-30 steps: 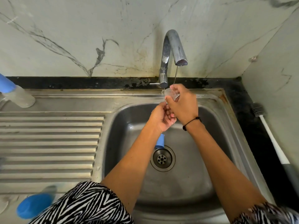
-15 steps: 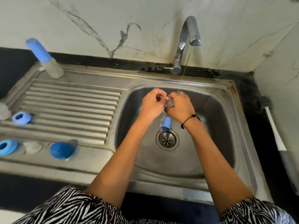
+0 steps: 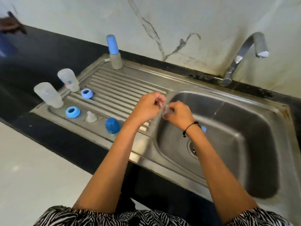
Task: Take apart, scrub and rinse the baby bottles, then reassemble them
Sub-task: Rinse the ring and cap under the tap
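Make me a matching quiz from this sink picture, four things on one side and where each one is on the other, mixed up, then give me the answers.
Things:
1. clear teat
2. blue cap
3. tall blue-topped bottle
4. tap

Places:
A. standing at the back of the drainboard
B. over the sink basin, at the wall
C. pinched in the right hand, beside the left hand
D. at the drainboard's front edge, by the left forearm

Pairs: 1-C, 2-D, 3-A, 4-B
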Motion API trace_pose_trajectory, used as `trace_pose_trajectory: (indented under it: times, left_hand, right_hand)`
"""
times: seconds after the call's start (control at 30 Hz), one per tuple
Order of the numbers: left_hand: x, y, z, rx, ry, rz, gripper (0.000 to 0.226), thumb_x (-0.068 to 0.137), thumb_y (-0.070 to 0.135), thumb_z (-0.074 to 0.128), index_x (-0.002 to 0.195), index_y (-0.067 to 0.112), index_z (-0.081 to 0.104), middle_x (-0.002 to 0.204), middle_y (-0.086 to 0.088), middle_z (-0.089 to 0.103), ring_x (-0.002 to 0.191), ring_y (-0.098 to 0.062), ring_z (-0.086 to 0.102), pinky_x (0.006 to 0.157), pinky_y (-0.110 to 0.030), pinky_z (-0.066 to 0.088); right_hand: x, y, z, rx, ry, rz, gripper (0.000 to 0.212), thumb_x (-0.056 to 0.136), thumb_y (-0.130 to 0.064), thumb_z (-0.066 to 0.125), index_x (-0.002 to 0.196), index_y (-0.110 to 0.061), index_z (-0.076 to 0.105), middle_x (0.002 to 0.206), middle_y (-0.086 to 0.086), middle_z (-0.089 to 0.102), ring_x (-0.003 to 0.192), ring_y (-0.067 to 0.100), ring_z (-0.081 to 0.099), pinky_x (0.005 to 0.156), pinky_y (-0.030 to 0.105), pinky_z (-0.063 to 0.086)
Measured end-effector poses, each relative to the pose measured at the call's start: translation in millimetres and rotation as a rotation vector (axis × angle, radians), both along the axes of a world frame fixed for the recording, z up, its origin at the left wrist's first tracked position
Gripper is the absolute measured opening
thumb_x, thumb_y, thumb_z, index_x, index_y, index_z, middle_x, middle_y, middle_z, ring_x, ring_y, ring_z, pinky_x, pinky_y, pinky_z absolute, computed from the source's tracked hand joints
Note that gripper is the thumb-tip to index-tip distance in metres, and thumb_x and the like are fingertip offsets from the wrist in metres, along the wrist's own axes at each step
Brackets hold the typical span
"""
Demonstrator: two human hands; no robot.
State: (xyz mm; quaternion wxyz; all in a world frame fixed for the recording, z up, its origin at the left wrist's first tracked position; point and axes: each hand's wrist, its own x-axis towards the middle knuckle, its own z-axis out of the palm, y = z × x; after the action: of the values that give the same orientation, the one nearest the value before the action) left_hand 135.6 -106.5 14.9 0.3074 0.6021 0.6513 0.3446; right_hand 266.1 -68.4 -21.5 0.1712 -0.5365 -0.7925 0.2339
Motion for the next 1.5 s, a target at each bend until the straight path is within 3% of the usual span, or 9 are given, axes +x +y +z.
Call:
trace_pose_trajectory:
  times: [0.23, 0.37, 0.53, 0.67, 0.87, 1.0, 1.2, 1.37, 1.5]
  left_hand:
    - [-112.1, 3.5, 3.0, -0.149, 0.155, 0.004, 0.032, 0.090, -0.005, 0.046, 0.112, 0.010, 0.064, 0.107, -0.006, 0.064, 0.095, -0.016, 0.059, 0.069, -0.015, 0.043]
    - [-171.5, 2.9, 4.7, -0.163, 0.169, 0.054, 0.026, 0.091, 0.000, 0.049, 0.110, 0.009, 0.065, 0.096, -0.006, 0.061, 0.087, -0.019, 0.056, 0.070, -0.026, 0.043]
    - [-228.1, 7.4, -4.8, -0.146, 0.169, 0.082, 0.024, 0.090, -0.001, 0.049, 0.106, 0.005, 0.065, 0.094, -0.007, 0.062, 0.086, -0.016, 0.054, 0.064, -0.018, 0.032]
    - [-244.1, 5.4, -16.4, -0.172, 0.128, 0.051, 0.029, 0.090, -0.004, 0.047, 0.112, 0.005, 0.062, 0.104, -0.009, 0.062, 0.094, -0.018, 0.056, 0.072, -0.018, 0.036]
    - [-247.2, 8.5, -22.5, -0.197, 0.085, 0.003, 0.029, 0.094, 0.000, 0.046, 0.119, 0.007, 0.059, 0.111, -0.009, 0.061, 0.096, -0.018, 0.056, 0.076, -0.022, 0.041]
    - [-242.1, 12.8, -20.7, -0.182, 0.096, -0.001, 0.031, 0.094, 0.002, 0.046, 0.121, 0.011, 0.059, 0.113, -0.006, 0.061, 0.096, -0.018, 0.057, 0.075, -0.023, 0.041]
    - [-196.4, 15.5, -16.0, -0.076, 0.088, -0.108, 0.030, 0.094, 0.003, 0.047, 0.119, 0.010, 0.062, 0.114, -0.006, 0.065, 0.106, -0.022, 0.059, 0.090, -0.027, 0.045]
    - [-131.2, 12.9, -21.5, -0.071, 0.072, -0.283, 0.029, 0.093, 0.000, 0.049, 0.116, 0.009, 0.064, 0.110, -0.004, 0.067, 0.103, -0.017, 0.060, 0.085, -0.015, 0.039]
    - [-63.4, 15.3, -26.1, -0.099, 0.072, -0.415, 0.028, 0.092, -0.002, 0.049, 0.113, 0.007, 0.065, 0.108, -0.006, 0.068, 0.101, -0.019, 0.061, 0.089, -0.020, 0.042]
  right_hand:
    - [-108.3, 4.1, 3.6, -0.040, 0.066, 0.031, 0.022, 0.081, -0.015, 0.066, 0.102, -0.008, 0.067, 0.101, 0.011, 0.068, 0.098, 0.025, 0.060, 0.080, 0.030, 0.043]
    - [-186.4, 15.7, -0.8, -0.035, -0.046, 0.128, 0.030, 0.080, -0.011, 0.063, 0.110, -0.009, 0.061, 0.107, 0.012, 0.066, 0.103, 0.029, 0.059, 0.083, 0.031, 0.042]
    - [-252.2, 38.3, -11.4, 0.006, -0.202, 0.209, 0.030, 0.079, -0.010, 0.063, 0.109, -0.007, 0.060, 0.110, 0.015, 0.062, 0.105, 0.031, 0.056, 0.079, 0.030, 0.039]
    - [-270.5, 48.2, -24.7, -0.040, -0.319, 0.230, 0.035, 0.079, -0.010, 0.061, 0.114, -0.009, 0.057, 0.115, 0.016, 0.054, 0.106, 0.032, 0.052, 0.081, 0.030, 0.039]
    - [-267.6, 43.4, -29.6, -0.128, -0.336, 0.210, 0.046, 0.081, -0.009, 0.062, 0.123, -0.002, 0.045, 0.121, 0.019, 0.049, 0.110, 0.032, 0.047, 0.074, 0.023, 0.031]
    - [-250.0, 34.5, -12.6, -0.144, -0.212, 0.143, 0.061, 0.078, -0.007, 0.067, 0.131, -0.009, 0.038, 0.125, 0.018, 0.043, 0.105, 0.030, 0.051, 0.079, 0.026, 0.038]
    - [-189.1, 10.7, 3.0, -0.094, -0.058, -0.025, 0.048, 0.082, -0.017, 0.068, 0.126, -0.014, 0.049, 0.111, 0.007, 0.049, 0.091, 0.011, 0.043, 0.072, 0.013, 0.030]
    - [-116.9, -12.4, 7.1, -0.122, 0.027, -0.226, 0.037, 0.085, -0.015, 0.065, 0.121, -0.014, 0.055, 0.103, 0.002, 0.046, 0.082, 0.012, 0.045, 0.076, 0.019, 0.037]
    - [-45.8, -22.6, 0.0, -0.120, 0.019, -0.374, 0.033, 0.086, -0.011, 0.062, 0.119, -0.012, 0.058, 0.098, 0.004, 0.049, 0.086, 0.016, 0.047, 0.075, 0.016, 0.036]
